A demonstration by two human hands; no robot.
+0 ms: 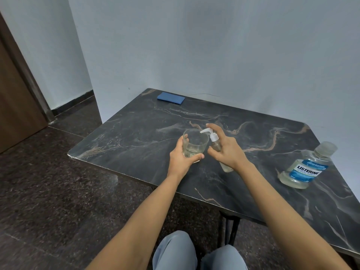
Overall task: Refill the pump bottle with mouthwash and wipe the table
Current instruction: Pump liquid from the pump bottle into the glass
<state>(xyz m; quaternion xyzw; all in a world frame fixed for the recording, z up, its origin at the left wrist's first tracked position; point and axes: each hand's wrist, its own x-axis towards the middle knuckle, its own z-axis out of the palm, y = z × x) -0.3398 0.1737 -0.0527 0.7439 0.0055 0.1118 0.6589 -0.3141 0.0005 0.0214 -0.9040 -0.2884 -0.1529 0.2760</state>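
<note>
Two bare hands work near the middle of a dark marbled table [136,123], a little toward its near edge. The left hand [180,159] wraps a clear glass [193,143]: fingers curl round the far side, the thumb lies across the near side low down, and a shallow layer of pale liquid sits in the bottom. The glass stands on the table or just above it; I cannot tell which.

Just beside it, the right hand [228,151] grips a small clear pump bottle [219,151] round its body, fingers closed on it, with the forefinger raised above the white pump head [209,133]. The spout points over the rim of the glass. The bottle's base shows below the hand, with pale liquid in it, and looks tilted toward the person.

Near the right edge stands the mouthwash [305,168], a clear bottle with a blue label and its cap on, well apart from both hands, with liquid low in it. A folded blue cloth [171,98] lies flat at the far left corner, close to the wall [214,45].
</note>
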